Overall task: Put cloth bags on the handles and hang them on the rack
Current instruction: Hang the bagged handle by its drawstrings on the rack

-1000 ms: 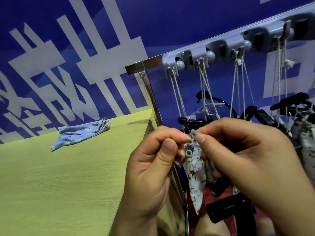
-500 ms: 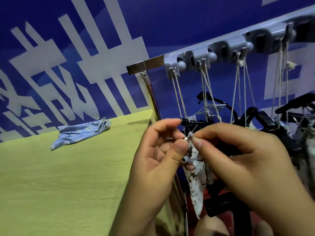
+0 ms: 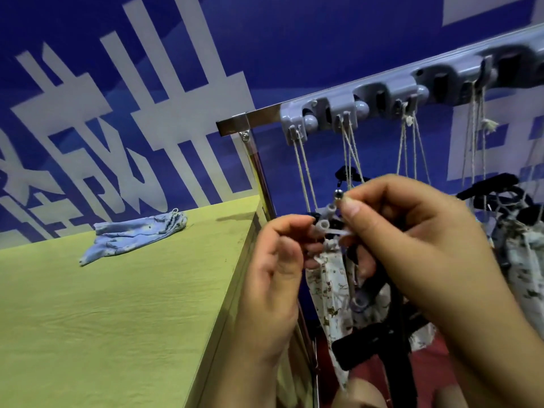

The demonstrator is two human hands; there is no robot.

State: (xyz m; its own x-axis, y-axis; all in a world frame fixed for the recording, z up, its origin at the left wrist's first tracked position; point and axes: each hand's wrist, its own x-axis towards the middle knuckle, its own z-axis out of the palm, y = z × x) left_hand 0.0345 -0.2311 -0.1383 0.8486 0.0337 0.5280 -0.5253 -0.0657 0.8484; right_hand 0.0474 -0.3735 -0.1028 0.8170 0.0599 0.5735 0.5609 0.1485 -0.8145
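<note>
Now the right hand (image 3: 412, 248) has lifted the drawstring bead (image 3: 338, 196) higher, left hand (image 3: 273, 269) pinching the floral bag (image 3: 326, 278)

Blue wall (image 3: 294, 39) w/ white lettering, green table (image 3: 117, 319), red floor (image 3: 426, 363).

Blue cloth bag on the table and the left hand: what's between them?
Head view: only bare green tabletop between blue cloth bag and left hand.

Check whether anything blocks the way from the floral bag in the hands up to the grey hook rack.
Not clear. The floral cloth bag, held by the left hand and right hand, sits right under the grey hook rack, but strings from bags already hung drop straight through that gap, and every visible hook carries some.
</note>
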